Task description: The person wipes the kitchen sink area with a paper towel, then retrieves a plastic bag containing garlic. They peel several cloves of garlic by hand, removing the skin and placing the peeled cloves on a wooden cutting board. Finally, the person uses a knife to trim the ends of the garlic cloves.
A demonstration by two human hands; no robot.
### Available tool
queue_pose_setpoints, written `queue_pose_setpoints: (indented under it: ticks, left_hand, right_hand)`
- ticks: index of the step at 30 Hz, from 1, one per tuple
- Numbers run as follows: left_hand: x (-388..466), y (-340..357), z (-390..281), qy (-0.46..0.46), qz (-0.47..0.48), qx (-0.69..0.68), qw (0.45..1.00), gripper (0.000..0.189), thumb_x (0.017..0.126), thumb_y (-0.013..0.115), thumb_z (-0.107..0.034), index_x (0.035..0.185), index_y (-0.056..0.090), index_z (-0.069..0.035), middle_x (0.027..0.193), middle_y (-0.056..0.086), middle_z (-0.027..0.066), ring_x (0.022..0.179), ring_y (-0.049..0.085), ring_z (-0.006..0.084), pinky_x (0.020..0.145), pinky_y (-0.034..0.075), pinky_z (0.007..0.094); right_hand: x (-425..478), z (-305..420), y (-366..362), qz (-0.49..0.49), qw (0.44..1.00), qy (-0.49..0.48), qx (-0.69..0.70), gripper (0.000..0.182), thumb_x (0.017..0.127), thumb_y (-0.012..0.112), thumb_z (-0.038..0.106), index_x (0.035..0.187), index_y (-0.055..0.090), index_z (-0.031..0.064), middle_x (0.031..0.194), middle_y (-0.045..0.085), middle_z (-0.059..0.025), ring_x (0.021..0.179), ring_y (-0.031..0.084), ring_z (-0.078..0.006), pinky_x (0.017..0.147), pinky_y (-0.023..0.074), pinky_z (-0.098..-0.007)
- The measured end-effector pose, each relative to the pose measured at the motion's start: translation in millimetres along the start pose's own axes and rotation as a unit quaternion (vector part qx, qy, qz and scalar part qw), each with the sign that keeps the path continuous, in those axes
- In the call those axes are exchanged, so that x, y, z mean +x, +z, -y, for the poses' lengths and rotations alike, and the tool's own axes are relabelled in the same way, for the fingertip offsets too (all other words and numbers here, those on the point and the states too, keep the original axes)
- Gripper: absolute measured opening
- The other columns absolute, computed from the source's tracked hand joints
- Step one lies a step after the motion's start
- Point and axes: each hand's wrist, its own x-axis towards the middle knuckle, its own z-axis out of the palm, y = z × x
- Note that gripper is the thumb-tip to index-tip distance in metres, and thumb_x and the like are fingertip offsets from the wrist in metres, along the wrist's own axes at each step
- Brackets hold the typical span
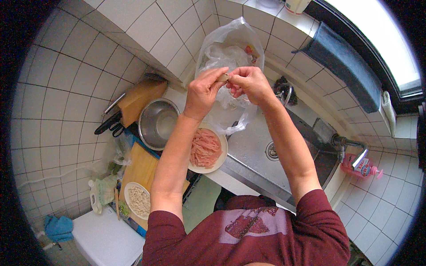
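Between the fingertips of my left hand (203,89) is a small pale piece that looks like a garlic clove (223,77). The thumb and fingers of my right hand (249,81) pinch at its near end, so both hands meet on it. Below them a clear plastic bag (229,53) gapes, with crumpled plastic and some red and yellow scraps inside. Beside my left forearm sits a white plate (223,146) of raw pink meat strips (205,148), partly covered by the arm.
A steel bowl (159,124) and a knife block (141,101) with scissors stand at left. A cutting board (136,166) bears a plate of pale strips (138,199). At right are a sink (256,153), a faucet (349,143) and a pink pump bottle (359,166).
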Motion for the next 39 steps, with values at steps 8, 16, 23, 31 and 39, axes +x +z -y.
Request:
queue_pose_setpoints:
  ticks: [8,16,23,31,39]
  left_hand:
    - [-3,0,5,-0.138,-0.01,-0.129,0.982,0.03,0.074,0.063,-0.005,0.105,0.06,-0.005,0.098,0.063,0.0112,0.088,0.06,0.0187,0.076,0.046,0.0275]
    - [-5,0,6,-0.125,-0.004,-0.142,0.982,0.029,0.074,0.064,-0.003,0.104,0.061,-0.005,0.098,0.063,0.0081,0.086,0.06,0.0151,0.073,0.046,0.0256]
    - [-6,-5,10,-0.245,-0.048,-0.389,0.887,0.031,0.079,0.062,-0.006,0.109,0.057,-0.007,0.101,0.062,0.0076,0.077,0.058,0.0058,0.047,0.039,0.015]
    - [-12,-6,15,-0.275,-0.032,-0.549,0.789,0.039,0.082,0.06,-0.022,0.116,0.049,-0.008,0.104,0.058,0.0055,0.074,0.055,0.0061,0.042,0.038,0.0122]
    - [-16,4,31,-0.281,-0.064,-0.629,0.722,0.028,0.081,0.061,-0.013,0.108,0.055,-0.01,0.09,0.06,0.0013,0.072,0.052,0.0026,0.043,0.034,0.0135]
  right_hand:
    - [-5,5,4,0.001,1.0,-0.004,0.024,0.02,0.079,0.062,0.017,0.086,0.06,-0.0022,0.075,0.062,-0.0085,0.064,0.061,-0.0152,0.051,0.0518,-0.0279]
    - [-3,3,2,-0.005,1.0,-0.006,-0.015,0.016,0.077,0.061,0.015,0.079,0.06,-0.001,0.073,0.062,-0.0075,0.062,0.06,-0.0142,0.049,0.0506,-0.0276]
    - [-1,-2,2,-0.134,0.96,-0.065,-0.238,0.01,0.07,0.06,0.011,0.071,0.062,0.0003,0.061,0.061,-0.0097,0.056,0.061,-0.0137,0.051,0.0495,-0.0289]
    - [1,-9,5,-0.158,0.852,-0.291,-0.406,0.016,0.07,0.058,0.005,0.085,0.063,0.0019,0.08,0.063,-0.0148,0.071,0.063,-0.0244,0.062,0.0504,-0.033]
    - [-18,7,28,-0.054,0.904,-0.305,-0.294,0.018,0.075,0.064,0.011,0.091,0.064,0.0041,0.082,0.064,-0.0106,0.07,0.063,-0.0189,0.062,0.0512,-0.0278]
